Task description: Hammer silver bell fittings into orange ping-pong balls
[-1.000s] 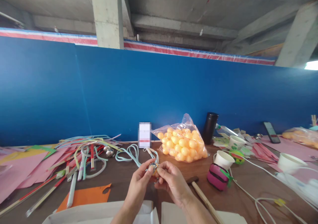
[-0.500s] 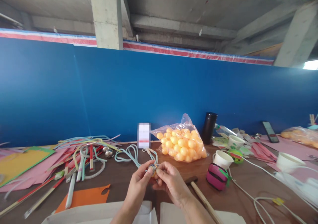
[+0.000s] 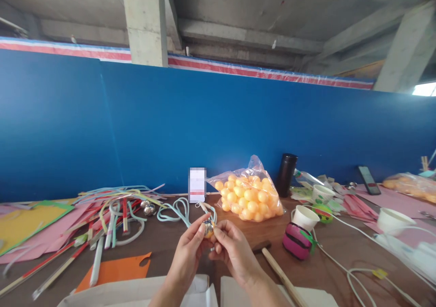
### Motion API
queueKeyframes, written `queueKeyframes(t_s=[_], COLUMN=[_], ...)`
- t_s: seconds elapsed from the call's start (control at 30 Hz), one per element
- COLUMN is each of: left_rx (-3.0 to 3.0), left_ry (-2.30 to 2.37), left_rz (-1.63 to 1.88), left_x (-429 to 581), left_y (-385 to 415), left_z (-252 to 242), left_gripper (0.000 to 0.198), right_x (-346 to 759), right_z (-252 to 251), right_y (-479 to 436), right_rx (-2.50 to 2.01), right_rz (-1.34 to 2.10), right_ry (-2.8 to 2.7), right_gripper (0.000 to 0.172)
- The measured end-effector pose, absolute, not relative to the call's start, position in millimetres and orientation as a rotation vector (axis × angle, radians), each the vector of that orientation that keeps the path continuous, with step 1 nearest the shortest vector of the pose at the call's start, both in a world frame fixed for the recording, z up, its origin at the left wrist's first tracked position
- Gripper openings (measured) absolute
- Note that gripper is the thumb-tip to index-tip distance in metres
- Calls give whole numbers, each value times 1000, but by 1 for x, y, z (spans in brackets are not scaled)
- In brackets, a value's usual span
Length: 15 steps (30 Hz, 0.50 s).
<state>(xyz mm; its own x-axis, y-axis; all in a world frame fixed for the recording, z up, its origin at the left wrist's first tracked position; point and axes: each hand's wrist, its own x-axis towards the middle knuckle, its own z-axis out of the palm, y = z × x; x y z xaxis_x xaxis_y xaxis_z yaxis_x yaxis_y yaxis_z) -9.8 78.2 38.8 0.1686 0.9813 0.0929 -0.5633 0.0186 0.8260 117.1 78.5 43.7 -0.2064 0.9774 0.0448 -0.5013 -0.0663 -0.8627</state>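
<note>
In front of me, both my hands meet over a small shiny silver ball point(image 3: 208, 227) with some yellow-orange material on it. My left hand point(image 3: 189, 248) grips the ball from the left between thumb and fingers. From the other side, my right hand point(image 3: 231, 245) pinches at the yellow-orange part, its fingers curled; the fingertips hide what exactly they hold. Just right of my right hand lies a hammer point(image 3: 279, 270) with a wooden handle, partly behind my forearm. Similar silver balls point(image 3: 148, 208) rest further left.
Behind the hands sits a clear bag of orange balls point(image 3: 250, 200), beside a black bottle point(image 3: 288, 175). Coloured tubes and strips point(image 3: 116, 211) pile up at left. A magenta pouch point(image 3: 297, 242), paper cups point(image 3: 305, 217) and a white cable point(image 3: 332, 259) lie right. A blue partition point(image 3: 218, 121) stands behind.
My left fingers have shifted and loosened around the silver ball, which now shows more, with its yellow-orange part in view below. My right hand stays almost in place.
</note>
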Motion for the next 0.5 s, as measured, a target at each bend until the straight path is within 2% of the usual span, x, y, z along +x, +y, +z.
queueKeyframes(t_s=[0.5], left_rx=[838], left_ry=[593], left_rz=[1306], left_x=[-10], left_y=[80], left_z=[35], left_gripper=[50], right_x=[115], right_z=[39], right_y=[81], right_rx=[-716], right_rz=[1566], right_ry=[-918], right_gripper=[30])
